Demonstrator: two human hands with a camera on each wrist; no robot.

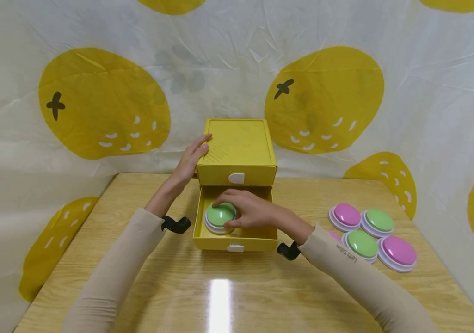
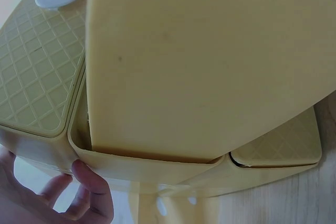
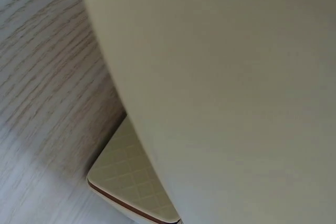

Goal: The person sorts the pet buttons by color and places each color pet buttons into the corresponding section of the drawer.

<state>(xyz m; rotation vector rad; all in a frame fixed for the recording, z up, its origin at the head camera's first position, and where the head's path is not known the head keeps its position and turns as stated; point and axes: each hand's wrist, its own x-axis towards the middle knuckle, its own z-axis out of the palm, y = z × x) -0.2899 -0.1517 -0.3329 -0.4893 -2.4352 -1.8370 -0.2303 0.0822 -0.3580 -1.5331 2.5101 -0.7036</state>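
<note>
Progress: one round green-domed button with a white base (image 1: pixel 220 216) sits at the left side of the pulled-out yellow plastic lower drawer (image 1: pixel 215 243). At least five similar items lie outside, clustered at the right of the light wood table (image 1: pixel 178 296): a rear pink button (image 1: pixel 347 214), a rear green button (image 1: pixel 379 220), a front green button (image 1: pixel 361 244), a front pink button (image 1: pixel 400 250) and a half-hidden pink button (image 1: pixel 335 236) behind the right sleeve. Judged from this layout, stowing appears to be at an early stage, with the cluster left to handle.

Hands: the right hand (image 1: pixel 251 210) holds the button in the drawer, fingers curled over the dome, thumb at the right of its base. The left hand (image 1: pixel 189 159) grips nothing; its relaxed fingers touch the left edge of the yellow plastic two-drawer cabinet (image 1: pixel 237 134), apparently steadying it.

Edges and room: the upper drawer (image 1: pixel 213 175) is closed and limits access at the rear. The left wall stands near the button; space on the right is partly hidden by the hand. The black wrist mount (image 1: pixel 288 251) is just beside the front right corner and could catch there. Open tabletop lies in front of the drawer
</note>
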